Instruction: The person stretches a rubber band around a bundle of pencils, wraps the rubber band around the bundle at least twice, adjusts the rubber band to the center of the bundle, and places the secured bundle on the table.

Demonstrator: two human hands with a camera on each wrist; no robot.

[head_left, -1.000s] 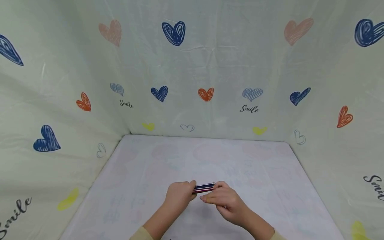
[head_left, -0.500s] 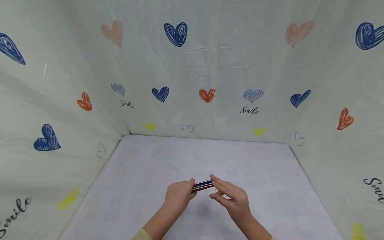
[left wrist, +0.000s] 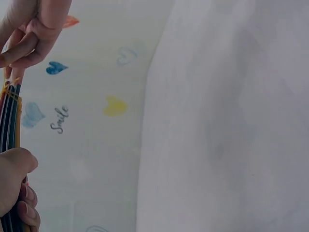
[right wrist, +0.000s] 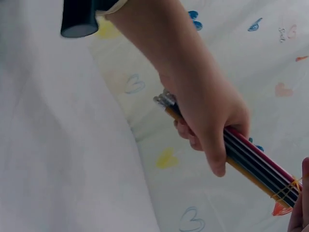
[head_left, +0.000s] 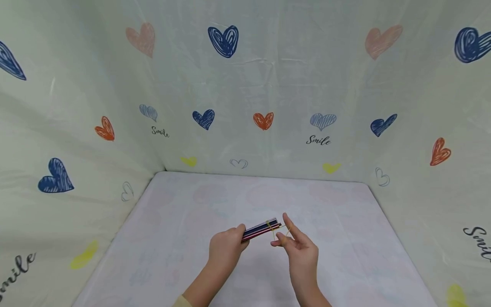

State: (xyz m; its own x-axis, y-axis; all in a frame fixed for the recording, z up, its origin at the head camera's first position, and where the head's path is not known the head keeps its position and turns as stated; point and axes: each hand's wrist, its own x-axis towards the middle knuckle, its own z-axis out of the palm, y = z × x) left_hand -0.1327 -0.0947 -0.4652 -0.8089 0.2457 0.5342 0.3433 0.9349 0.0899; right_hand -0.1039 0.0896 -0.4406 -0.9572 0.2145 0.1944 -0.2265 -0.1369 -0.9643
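Observation:
A bundle of pencils (head_left: 258, 230), dark with white stripes and a red one at the side, is gripped by my left hand (head_left: 226, 249) above the table. Near the bundle's far end sits a yellow rubber band (right wrist: 288, 189), wound around the pencils. My right hand (head_left: 302, 256) holds part of that band, stretched out from the bundle to its thumb and fingers. Its index finger points up beside the pencil ends. In the right wrist view, silvery pencil ends (right wrist: 165, 99) stick out behind the left hand, and a yellow pencil (right wrist: 248, 181) shows along one side.
The white table (head_left: 184, 204) lies below both hands. Pale curtains (head_left: 287, 85) printed with hearts and "Smile" stand at the back and both sides. A dark cylindrical object (right wrist: 79, 19) is at the top of the right wrist view.
My right hand has pulled back from the pencil ends and turned upward, drawing the band out. The left hand has tilted the bundle's far end up, and the band around it now shows.

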